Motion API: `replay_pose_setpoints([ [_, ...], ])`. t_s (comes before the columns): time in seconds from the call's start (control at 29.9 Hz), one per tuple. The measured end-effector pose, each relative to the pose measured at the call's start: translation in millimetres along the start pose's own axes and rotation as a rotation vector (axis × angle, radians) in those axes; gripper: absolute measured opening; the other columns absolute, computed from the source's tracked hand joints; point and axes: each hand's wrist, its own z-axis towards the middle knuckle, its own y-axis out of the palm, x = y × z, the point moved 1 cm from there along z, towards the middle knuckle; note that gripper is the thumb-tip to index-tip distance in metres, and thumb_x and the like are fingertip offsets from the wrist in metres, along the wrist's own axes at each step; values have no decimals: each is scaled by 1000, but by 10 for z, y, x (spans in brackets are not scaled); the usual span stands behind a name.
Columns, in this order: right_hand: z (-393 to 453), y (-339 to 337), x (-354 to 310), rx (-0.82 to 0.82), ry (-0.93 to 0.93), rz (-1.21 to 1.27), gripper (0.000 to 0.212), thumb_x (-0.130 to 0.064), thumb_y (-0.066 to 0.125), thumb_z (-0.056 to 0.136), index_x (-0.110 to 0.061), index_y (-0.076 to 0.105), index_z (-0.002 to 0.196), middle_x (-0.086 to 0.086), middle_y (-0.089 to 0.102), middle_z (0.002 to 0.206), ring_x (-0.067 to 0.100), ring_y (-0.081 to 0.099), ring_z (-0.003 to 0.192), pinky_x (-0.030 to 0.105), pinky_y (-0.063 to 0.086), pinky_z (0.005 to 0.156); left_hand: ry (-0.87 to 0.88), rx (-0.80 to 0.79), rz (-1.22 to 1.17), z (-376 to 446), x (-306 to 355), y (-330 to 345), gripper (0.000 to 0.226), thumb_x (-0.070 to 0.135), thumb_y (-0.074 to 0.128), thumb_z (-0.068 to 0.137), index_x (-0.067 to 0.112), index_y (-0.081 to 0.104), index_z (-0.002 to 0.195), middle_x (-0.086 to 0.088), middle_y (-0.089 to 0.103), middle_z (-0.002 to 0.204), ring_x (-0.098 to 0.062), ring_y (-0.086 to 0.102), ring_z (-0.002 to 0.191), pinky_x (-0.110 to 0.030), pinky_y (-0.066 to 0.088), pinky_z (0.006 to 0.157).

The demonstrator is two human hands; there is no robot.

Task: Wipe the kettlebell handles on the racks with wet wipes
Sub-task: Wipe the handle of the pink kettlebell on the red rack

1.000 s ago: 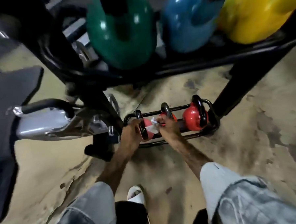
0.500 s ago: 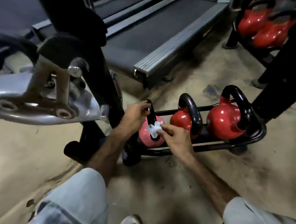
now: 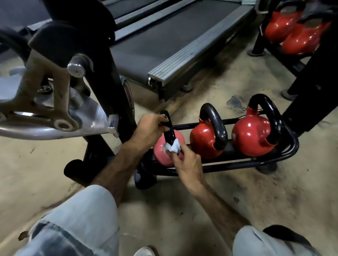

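Note:
Three kettlebells stand in a low black rack (image 3: 244,163) on the floor. The leftmost is a pink kettlebell (image 3: 162,153) with a black handle (image 3: 169,131). My left hand (image 3: 150,128) grips the top of that handle. My right hand (image 3: 187,162) pinches a crumpled white wet wipe (image 3: 173,147) against the handle's lower part. To the right sit a red kettlebell (image 3: 202,141) and a bigger red kettlebell (image 3: 251,137), both with black handles and untouched.
A silver and black exercise machine (image 3: 55,98) looms at the left, close to my left arm. Treadmills (image 3: 179,39) lie behind the rack. A second rack with red kettlebells (image 3: 292,29) stands at the upper right beside a black post (image 3: 317,92). My knees fill the foreground.
The view dropped from an upper rack of big green, blue and yellow kettlebells to the floor rack. My right hand's wipe has slid a little lower along the pink kettlebell's handle.

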Motion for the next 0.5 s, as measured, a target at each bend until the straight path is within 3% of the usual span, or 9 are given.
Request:
replay_pose_setpoints([
  [0.1,-24,69,115,26,-49,-11,32,-27,50,97,-13,61,123,9,61,122,30,58,111,40,42,97,-24,13,45,36,20,-34,36,17,78,74,14,72,110,-5,66,123,-12,58,118,-24,41,104],
  [0.17,93,79,48,48,-22,7,33,-19,46,97,-7,62,123,14,57,130,32,52,120,34,35,103,-23,14,30,45,26,-45,37,16,78,74,14,72,110,-6,67,121,-10,58,118,-24,41,104],
  [0.23,221,65,-20,95,-51,27,38,-20,42,96,-6,62,125,15,58,125,30,51,117,26,32,100,-29,26,7,29,28,-54,37,14,78,73,13,72,110,-7,67,120,-9,59,117,-19,40,103],
  [0.33,280,17,-15,134,-111,65,31,-13,53,95,-9,65,123,11,61,111,27,58,107,30,43,95,-27,27,10,18,26,-51,37,13,78,73,11,72,110,-9,67,119,-9,59,116,-17,41,101],
  [0.43,176,-62,69,182,-92,222,39,-12,59,92,-19,57,130,-4,70,105,-1,64,99,18,49,87,-22,26,-4,22,32,-48,38,11,79,72,10,72,109,-11,67,119,-9,59,116,-19,41,102],
  [0.5,157,-100,109,217,-72,277,26,-13,63,90,-21,64,115,-16,69,85,-13,62,80,14,47,72,-14,35,-11,15,33,-52,37,10,79,73,9,72,109,-12,67,118,-9,59,116,-16,40,100],
])
